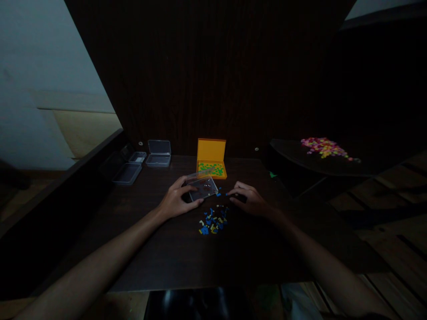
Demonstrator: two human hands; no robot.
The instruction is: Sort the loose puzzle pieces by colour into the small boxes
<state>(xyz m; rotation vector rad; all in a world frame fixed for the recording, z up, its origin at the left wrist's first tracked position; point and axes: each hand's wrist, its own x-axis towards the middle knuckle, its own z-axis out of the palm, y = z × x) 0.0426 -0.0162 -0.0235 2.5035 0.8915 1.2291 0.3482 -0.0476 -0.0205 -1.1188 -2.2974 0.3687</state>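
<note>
My left hand (176,198) grips a small clear plastic case (203,187) with its lid open, resting on the dark table (160,249). My right hand (249,199) lies just right of the case, its fingers pinched on a small blue piece at the fingertips. In front of both hands lies a loose heap of small blue and yellow pieces (213,220). Behind the clear case stands an open orange box (211,163) holding green pieces.
Several clear plastic cases (159,154) sit at the table's far left, some open. A pile of pink and yellow pieces (323,147) lies on a dark surface at the right. A dark panel rises behind the table. A dark chair edge shows below.
</note>
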